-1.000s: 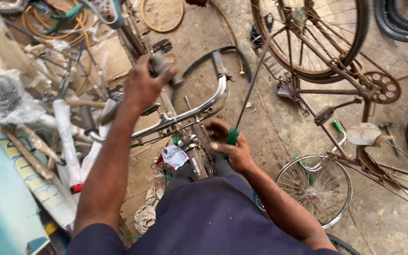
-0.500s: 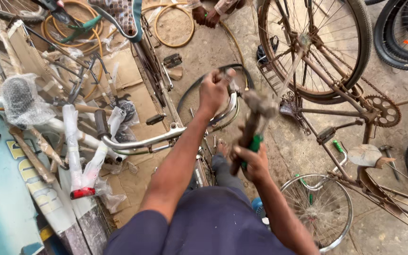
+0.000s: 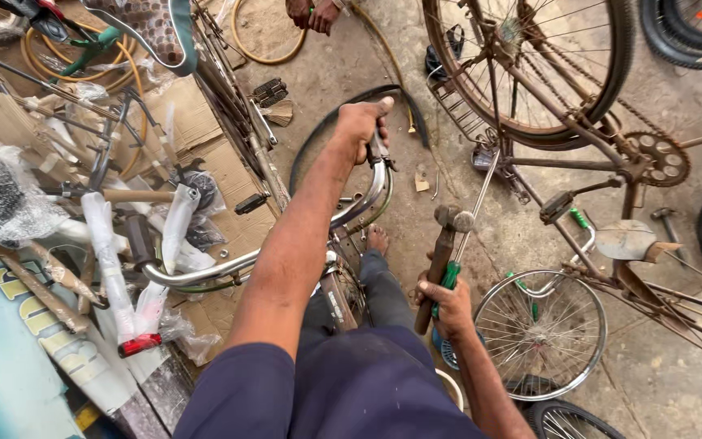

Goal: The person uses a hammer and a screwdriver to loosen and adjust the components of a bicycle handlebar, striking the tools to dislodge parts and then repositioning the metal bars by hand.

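Note:
My left hand (image 3: pixel 361 123) reaches forward and grips the far end of a chrome bicycle handlebar (image 3: pixel 229 264) by its brake lever. My right hand (image 3: pixel 446 302) is closed on two tools at once: a hammer (image 3: pixel 447 236) with a wooden handle and metal head, and a long thin screwdriver (image 3: pixel 474 210) with a green grip. Both tools point up and away from me. The handlebar curves across in front of my lap, above my bare foot (image 3: pixel 377 239).
An upturned rusty bicycle (image 3: pixel 546 106) stands at the right with a small wheel (image 3: pixel 540 332) near my right arm. Wrapped bicycle parts (image 3: pixel 107 244) and cardboard lie at the left. Another person's hands (image 3: pixel 312 12) show at the top edge. A black tyre (image 3: pixel 343 114) lies on the concrete.
My left hand moved along the handlebar from near its stem to its far end. My right hand now holds the hammer upright beside the screwdriver. The camera view has shifted.

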